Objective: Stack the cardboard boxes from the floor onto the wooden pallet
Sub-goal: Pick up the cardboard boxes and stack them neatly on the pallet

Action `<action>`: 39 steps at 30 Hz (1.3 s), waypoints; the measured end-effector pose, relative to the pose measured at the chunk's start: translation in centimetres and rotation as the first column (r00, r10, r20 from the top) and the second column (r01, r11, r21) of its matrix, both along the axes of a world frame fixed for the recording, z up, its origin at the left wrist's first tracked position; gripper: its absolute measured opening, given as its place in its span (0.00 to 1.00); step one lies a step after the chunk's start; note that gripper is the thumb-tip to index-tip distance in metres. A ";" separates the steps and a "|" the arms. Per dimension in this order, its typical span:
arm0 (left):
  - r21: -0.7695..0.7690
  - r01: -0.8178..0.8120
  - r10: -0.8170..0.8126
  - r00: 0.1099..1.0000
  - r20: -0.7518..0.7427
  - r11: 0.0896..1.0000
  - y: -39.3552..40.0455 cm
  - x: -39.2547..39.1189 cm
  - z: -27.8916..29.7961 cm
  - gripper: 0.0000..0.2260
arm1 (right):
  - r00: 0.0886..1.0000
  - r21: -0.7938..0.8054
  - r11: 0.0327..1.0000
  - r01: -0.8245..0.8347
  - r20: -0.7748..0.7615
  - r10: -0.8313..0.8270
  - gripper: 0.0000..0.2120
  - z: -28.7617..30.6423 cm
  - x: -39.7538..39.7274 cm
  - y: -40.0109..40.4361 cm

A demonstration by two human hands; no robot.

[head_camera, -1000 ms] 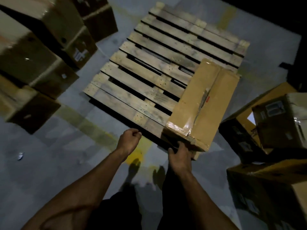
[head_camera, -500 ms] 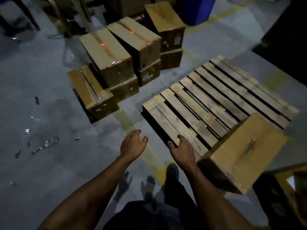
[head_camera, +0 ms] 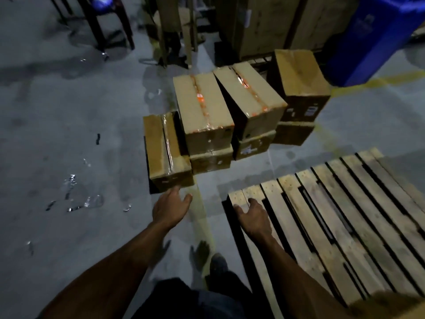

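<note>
Both hands are empty. The left hand (head_camera: 171,209) reaches out with its fingers loose and a bit apart, near the low box (head_camera: 164,153) on the floor (head_camera: 69,111). The right hand (head_camera: 253,218) hangs over the pallet (head_camera: 333,217) corner, fingers loosely bent. More boxes (head_camera: 227,111) sit stacked in twos behind the low box. The floor looks wet and shiny, so the person could slip. The low box's top looks dented, so it might sag or tear when lifted.
</note>
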State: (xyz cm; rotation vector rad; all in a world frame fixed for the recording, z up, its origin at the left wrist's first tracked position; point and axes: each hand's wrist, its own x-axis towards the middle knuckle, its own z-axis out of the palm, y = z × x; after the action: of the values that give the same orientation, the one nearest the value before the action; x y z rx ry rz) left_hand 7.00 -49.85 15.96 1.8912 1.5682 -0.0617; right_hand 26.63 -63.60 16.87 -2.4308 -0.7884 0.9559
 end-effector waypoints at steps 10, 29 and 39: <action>-0.086 -0.220 0.225 0.973 0.056 0.972 16.1 5.8 0.0 0.31 | 0.998 0.055 0.997 -0.050 -0.025 0.052 0.31 0.9 7.7 19.6; -0.154 -0.271 0.282 0.957 0.061 0.950 48.6 18.6 -2.7 0.32 | 1.000 -0.023 0.999 -0.022 -0.008 0.022 0.43 -3.6 21.2 51.5; -0.366 -0.558 0.628 0.771 0.104 0.745 56.4 26.1 -12.2 0.26 | 0.987 -0.128 0.989 -0.081 -0.145 0.062 0.45 -14.2 29.5 61.6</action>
State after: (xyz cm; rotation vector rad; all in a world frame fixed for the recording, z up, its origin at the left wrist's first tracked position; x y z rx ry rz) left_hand 33.06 6.55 3.80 1.0385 1.8093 0.1693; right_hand 56.12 -1.97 2.64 -2.4278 -0.7895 1.2292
